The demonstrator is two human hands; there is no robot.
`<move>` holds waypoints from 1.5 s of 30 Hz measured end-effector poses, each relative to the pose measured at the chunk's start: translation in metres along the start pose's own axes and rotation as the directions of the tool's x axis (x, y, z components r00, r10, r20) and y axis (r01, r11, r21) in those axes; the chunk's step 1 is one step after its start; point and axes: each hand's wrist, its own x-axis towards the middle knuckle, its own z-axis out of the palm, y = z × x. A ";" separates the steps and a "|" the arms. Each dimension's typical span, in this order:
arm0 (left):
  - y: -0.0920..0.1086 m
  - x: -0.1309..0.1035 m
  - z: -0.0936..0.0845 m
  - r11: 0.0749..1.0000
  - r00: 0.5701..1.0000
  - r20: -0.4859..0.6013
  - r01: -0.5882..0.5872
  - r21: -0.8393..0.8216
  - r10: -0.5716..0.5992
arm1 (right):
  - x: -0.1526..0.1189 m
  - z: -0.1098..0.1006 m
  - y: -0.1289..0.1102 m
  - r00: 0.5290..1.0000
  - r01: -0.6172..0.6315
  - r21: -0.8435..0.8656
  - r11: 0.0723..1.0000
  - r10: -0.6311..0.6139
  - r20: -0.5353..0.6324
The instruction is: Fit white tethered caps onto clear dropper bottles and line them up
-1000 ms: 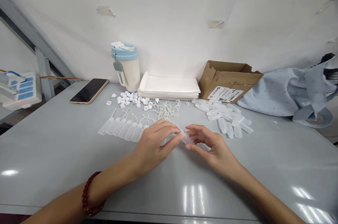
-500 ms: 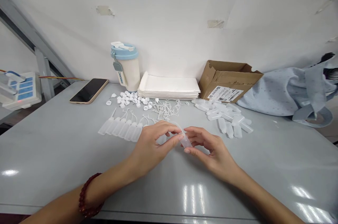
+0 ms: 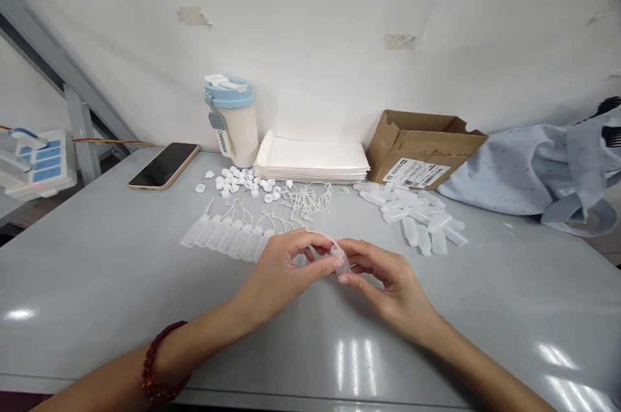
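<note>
Mid-assembly, by the look of it: fitting a strap to a small clear vial point(image 3: 341, 260) at centre frame, just above the grey table point(image 3: 97, 282). Left hand point(image 3: 284, 270) and right hand point(image 3: 388, 279) both pinched narrowly on it. Long axis roughly left-to-right, capped end leftward. Next likely needs firm pressing.

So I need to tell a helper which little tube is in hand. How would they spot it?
On the grey table, nearer than the row of capped tubes, the left hand and right hand meet. The small clear tube pinched between them is the only one off the table.
</note>
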 end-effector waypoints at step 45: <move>-0.021 0.004 -0.003 0.697 0.880 0.230 -0.471 0.541 0.416 | 0.006 0.009 0.001 0.946 -0.323 0.254 0.912 0.312 0.083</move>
